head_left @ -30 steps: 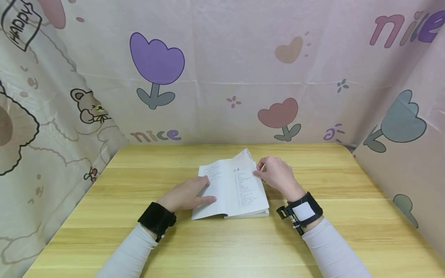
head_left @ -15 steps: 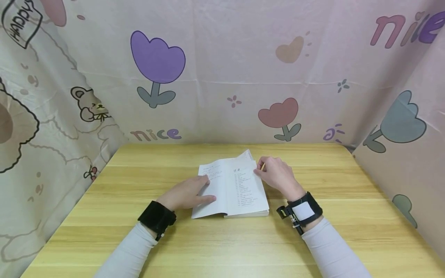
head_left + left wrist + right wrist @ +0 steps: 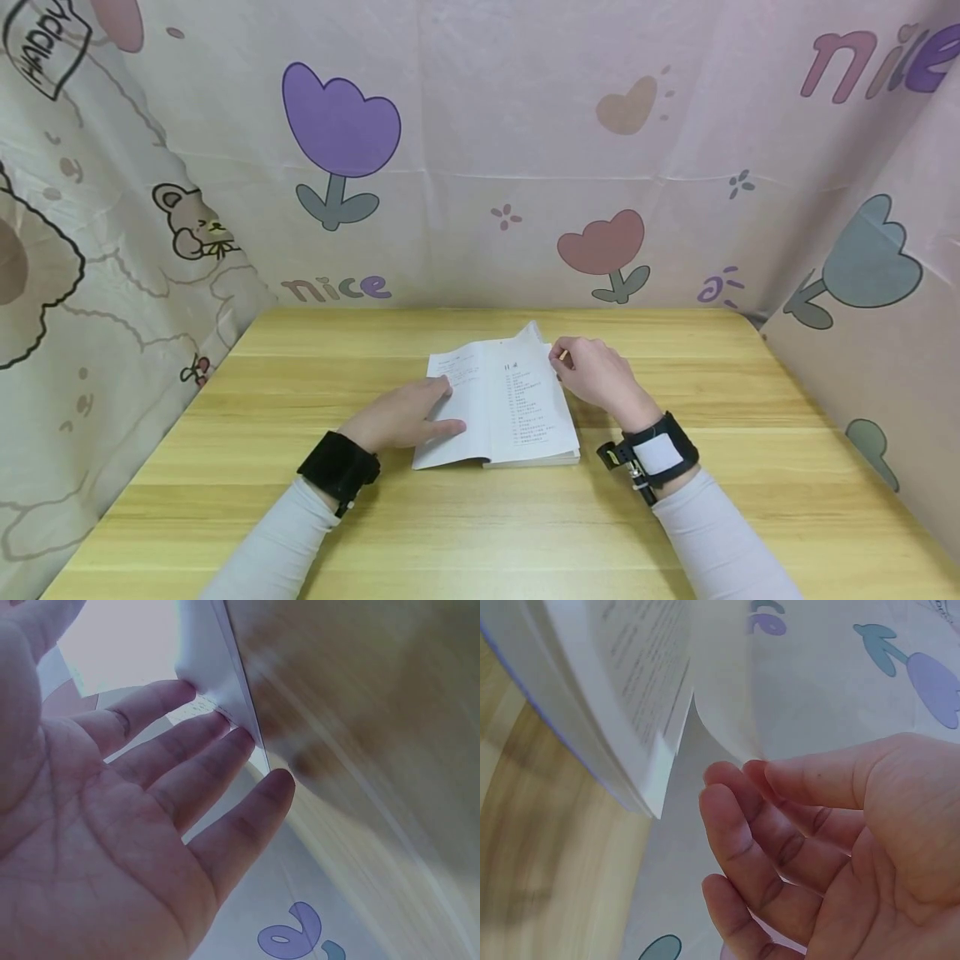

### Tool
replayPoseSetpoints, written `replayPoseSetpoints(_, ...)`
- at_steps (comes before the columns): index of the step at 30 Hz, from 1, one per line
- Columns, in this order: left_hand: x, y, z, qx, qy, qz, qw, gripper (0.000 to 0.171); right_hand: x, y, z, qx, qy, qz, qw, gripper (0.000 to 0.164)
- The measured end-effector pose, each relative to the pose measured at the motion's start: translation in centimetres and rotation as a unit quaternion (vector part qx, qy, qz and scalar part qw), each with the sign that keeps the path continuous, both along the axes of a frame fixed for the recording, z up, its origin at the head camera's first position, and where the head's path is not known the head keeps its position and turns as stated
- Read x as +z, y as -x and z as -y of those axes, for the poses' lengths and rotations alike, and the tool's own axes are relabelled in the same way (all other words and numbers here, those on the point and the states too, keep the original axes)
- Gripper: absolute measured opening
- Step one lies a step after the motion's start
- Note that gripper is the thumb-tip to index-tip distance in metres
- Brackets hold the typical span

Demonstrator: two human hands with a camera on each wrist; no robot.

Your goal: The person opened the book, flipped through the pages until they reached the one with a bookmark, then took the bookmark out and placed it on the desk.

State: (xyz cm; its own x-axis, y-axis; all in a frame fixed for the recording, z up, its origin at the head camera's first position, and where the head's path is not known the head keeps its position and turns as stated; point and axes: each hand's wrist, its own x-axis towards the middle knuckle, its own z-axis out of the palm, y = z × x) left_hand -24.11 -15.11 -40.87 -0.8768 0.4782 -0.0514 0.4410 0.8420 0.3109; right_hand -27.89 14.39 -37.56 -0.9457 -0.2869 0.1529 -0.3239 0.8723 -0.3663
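Note:
An open book [image 3: 531,408] with white printed pages lies in the middle of the table in the head view. My left hand [image 3: 401,415] rests on its left page, fingers extended; in the left wrist view the fingertips [image 3: 238,742] touch the paper near the book's edge. At the upper right of the book is my right hand [image 3: 596,375]. Its thumb and index finger pinch the edge of a single page [image 3: 724,712], seen lifted away from the other pages in the right wrist view. A corner of paper [image 3: 531,332] sticks up beyond the book's top edge.
The book lies on a light wood-grain table [image 3: 480,533]. A printed cloth [image 3: 465,100] with flowers and lettering hangs behind the table and along both sides. Both wrists wear black straps [image 3: 339,473] with small devices.
My right hand has shifted slightly away from me and to the right along the book's right edge. The left hand stays on the left page, and the book keeps its place.

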Motion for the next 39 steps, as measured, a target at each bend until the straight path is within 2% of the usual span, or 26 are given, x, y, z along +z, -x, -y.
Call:
replayPoseSetpoints(8,-0.1,0.0,0.1,-0.001,-0.003,-0.008,1.0,0.062,0.6,-0.4,0.3,0.037,0.024,0.002,0.999,0.016)
replayPoseSetpoints(15,-0.1,0.1,0.5,-0.001,-0.005,-0.017,0.9998,0.073,0.8,-0.5,0.7,0.058,0.042,0.018,0.997,0.014)
replayPoseSetpoints(26,0.0,0.6,1.1,-0.014,-0.041,-0.032,0.9986,0.067,0.3,-0.6,1.8,0.119,0.066,0.004,0.991,0.014)
replayPoseSetpoints(39,0.6,1.0,2.0,-0.021,-0.077,-0.06,0.995,0.052,-1.0,-1.2,3.4,0.153,0.065,0.009,0.986,0.013)
